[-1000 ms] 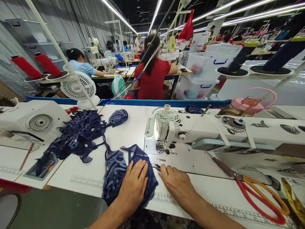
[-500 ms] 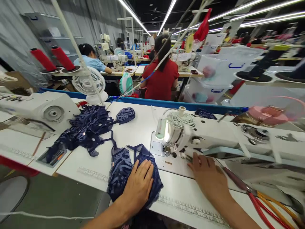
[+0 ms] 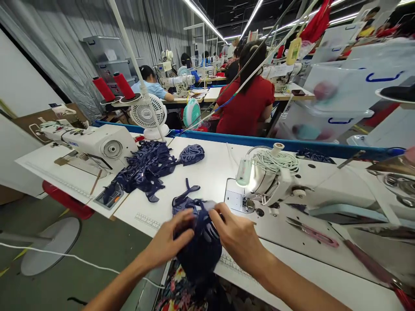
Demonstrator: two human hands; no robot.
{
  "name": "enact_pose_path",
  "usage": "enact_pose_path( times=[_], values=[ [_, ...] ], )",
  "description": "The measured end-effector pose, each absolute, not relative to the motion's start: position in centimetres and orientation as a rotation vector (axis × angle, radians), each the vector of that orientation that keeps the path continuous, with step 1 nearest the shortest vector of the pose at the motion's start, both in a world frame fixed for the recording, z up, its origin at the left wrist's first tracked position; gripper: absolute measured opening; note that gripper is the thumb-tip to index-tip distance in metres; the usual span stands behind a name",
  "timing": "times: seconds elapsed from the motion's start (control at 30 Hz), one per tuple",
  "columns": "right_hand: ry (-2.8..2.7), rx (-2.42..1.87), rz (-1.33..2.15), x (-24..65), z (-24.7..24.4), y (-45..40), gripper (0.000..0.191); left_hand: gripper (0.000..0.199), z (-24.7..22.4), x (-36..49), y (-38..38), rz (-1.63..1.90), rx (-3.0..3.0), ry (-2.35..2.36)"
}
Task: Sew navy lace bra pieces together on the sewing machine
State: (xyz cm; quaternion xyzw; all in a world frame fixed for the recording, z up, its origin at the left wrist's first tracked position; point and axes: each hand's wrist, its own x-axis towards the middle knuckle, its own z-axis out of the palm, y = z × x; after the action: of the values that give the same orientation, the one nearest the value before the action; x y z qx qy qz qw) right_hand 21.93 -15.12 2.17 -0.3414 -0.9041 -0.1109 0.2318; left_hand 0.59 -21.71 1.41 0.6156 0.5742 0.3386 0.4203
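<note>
A navy lace bra [image 3: 200, 255] is bunched up at the front edge of the white table, its lower part hanging over the edge. My right hand [image 3: 235, 231] pinches its upper part between thumb and fingers. On the other side my left hand [image 3: 175, 235] curls round the fabric, thumb and fingers somewhat blurred. Just beyond my right hand is the sewing machine [image 3: 269, 177], its lamp lit and its needle area bare of fabric. Pink-handled thread snips [image 3: 313, 233] lie on the machine bed, to the right of my right hand.
A heap of navy lace pieces [image 3: 145, 166] lies left on the table, with a navy cup [image 3: 192, 154] beside it. Large scissors [image 3: 372, 263] rest at the right. Another sewing machine [image 3: 97, 144] stands left. Behind a blue edge strip sits a person in red [image 3: 244, 108].
My left hand has lifted off the flat-lying bra and now curls round it. My right hand has left the snips and moved left to pinch the bra, which is gathered up. The view has turned left.
</note>
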Motion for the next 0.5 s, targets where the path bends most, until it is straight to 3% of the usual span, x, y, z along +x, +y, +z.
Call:
enact_pose_path(
  times=[0.17, 0.3, 0.4, 0.5],
  values=[
    [-2.279, -0.692, -0.485, 19.6, 9.2, -14.4, 0.027, 0.032, 2.5, 3.9, -26.8, 0.465, 1.487, 0.991],
    [-2.311, -0.728, -0.459, 16.3, 11.6, -11.2, 0.031, 0.051, 0.4, 7.3, -24.5, 0.548, 1.072, 1.025],
    [-2.332, -0.708, -0.319, 17.3, 9.6, -11.6, 0.037, 0.055, -1.7, 8.5, -20.9, 0.876, 0.85, 1.138],
    [-2.383, -0.682, -0.073, 21.7, 4.2, -14.9, 0.033, 0.047, -3.0, 7.7, -19.2, 1.093, 1.171, 1.306]
  ],
)
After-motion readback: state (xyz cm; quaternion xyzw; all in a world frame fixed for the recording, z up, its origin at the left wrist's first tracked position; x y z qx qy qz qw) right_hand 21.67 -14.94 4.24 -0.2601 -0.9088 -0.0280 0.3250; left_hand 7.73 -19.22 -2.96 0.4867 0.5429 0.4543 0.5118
